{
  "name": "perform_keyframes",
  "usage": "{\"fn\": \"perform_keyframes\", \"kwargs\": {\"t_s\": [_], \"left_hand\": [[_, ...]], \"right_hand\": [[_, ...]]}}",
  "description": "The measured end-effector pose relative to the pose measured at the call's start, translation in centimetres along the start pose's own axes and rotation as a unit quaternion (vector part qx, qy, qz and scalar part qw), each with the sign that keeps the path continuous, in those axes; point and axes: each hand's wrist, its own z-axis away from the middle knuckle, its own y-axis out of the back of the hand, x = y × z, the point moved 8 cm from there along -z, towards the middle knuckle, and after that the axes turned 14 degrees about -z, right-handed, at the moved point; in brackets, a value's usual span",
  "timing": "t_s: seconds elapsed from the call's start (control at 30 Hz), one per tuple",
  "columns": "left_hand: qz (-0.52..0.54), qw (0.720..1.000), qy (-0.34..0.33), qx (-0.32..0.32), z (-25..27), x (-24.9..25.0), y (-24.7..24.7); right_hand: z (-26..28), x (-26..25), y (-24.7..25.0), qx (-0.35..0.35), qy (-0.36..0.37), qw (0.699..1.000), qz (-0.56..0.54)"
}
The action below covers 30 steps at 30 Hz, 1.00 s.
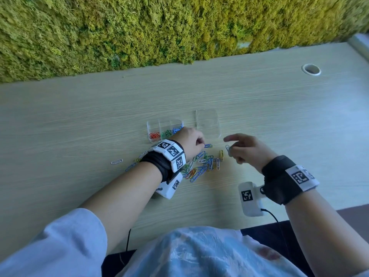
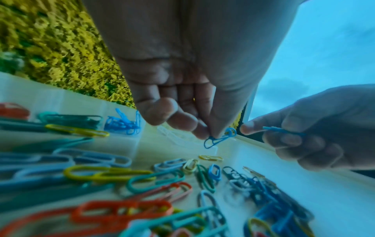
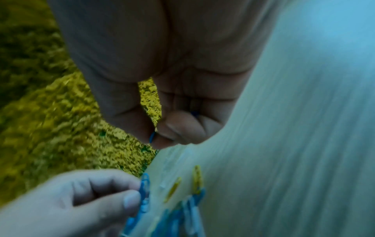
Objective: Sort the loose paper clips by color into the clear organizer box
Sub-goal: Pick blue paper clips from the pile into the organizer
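A clear organizer box (image 1: 153, 124) sits on the desk holding red, green and blue clips in separate compartments (image 2: 123, 123). Its clear lid (image 1: 207, 122) lies to the right. My left hand (image 1: 191, 142) pinches a blue paper clip (image 1: 208, 145) (image 2: 220, 139) just above the desk, right of the box. My right hand (image 1: 245, 148) pinches another blue paper clip (image 1: 227, 147) (image 2: 284, 130) (image 3: 152, 137), with its index finger stretched out. A pile of mixed loose clips (image 1: 201, 164) (image 2: 142, 179) lies below both hands.
A lone white clip (image 1: 116, 161) lies left of the pile, a yellow one (image 1: 221, 154) at its right edge. A moss wall (image 1: 139, 27) backs the wooden desk (image 1: 79, 116). A cable grommet (image 1: 311, 69) sits at the far right.
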Motion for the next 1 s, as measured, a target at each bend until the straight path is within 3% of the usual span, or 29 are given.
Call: {"fn": "perform_keyframes", "kwargs": {"t_s": [0.13,0.17,0.23,0.3,0.37,0.4,0.43,0.53,0.6,0.67,0.7,0.73,0.9,1.0], "left_hand": [[0.134,0.988,0.072,-0.011,0.4,-1.3,-0.2],[0.224,0.969,0.097,-0.027,0.5,-1.7,-0.5],[0.408,0.902,0.135,-0.048,0.8,-2.1,-1.0],[0.508,0.847,0.144,-0.053,1.2,-2.0,-0.9],[0.556,0.818,0.137,-0.058,1.3,-1.6,-0.8],[0.573,0.806,0.132,-0.066,1.3,-1.4,-0.9],[0.584,0.798,0.127,-0.077,1.3,-1.1,-1.0],[0.566,0.810,0.116,-0.098,1.3,-0.4,-1.2],[0.487,0.860,0.107,-0.108,1.1,-0.3,-1.5],[0.374,0.914,0.107,-0.115,0.9,-0.5,-1.7],[0.344,0.924,0.116,-0.118,0.9,-0.6,-1.8],[0.348,0.919,0.130,-0.128,1.0,-0.7,-2.0],[0.522,0.817,0.189,-0.157,1.6,-0.8,-2.6],[0.548,0.802,0.176,-0.160,1.7,-0.9,-2.6]], "right_hand": [[0.1,0.2,-1.5,-0.025,-0.063,0.963,-0.262],[0.1,0.2,-1.8,-0.028,-0.075,0.950,-0.301],[-0.2,0.1,-2.2,-0.024,-0.084,0.944,-0.318],[-0.7,-0.2,-2.5,-0.013,-0.067,0.972,-0.226],[-0.9,-0.8,-3.0,-0.014,-0.031,0.999,0.002],[-1.0,-1.1,-3.2,-0.013,-0.009,0.989,0.149],[-1.1,-1.5,-3.5,-0.016,0.018,0.959,0.283],[-0.7,-1.9,-4.9,-0.034,0.057,0.866,0.495],[-0.6,-1.9,-5.3,-0.035,0.061,0.841,0.536],[-0.7,-1.7,-5.1,-0.026,0.052,0.835,0.548],[-0.7,-1.7,-4.8,-0.020,0.044,0.836,0.546],[-0.7,-1.7,-4.7,-0.017,0.036,0.836,0.547],[-1.0,-1.7,-4.0,-0.024,0.009,0.829,0.559],[-1.3,-1.6,-3.0,-0.005,0.012,0.862,0.507]]}}
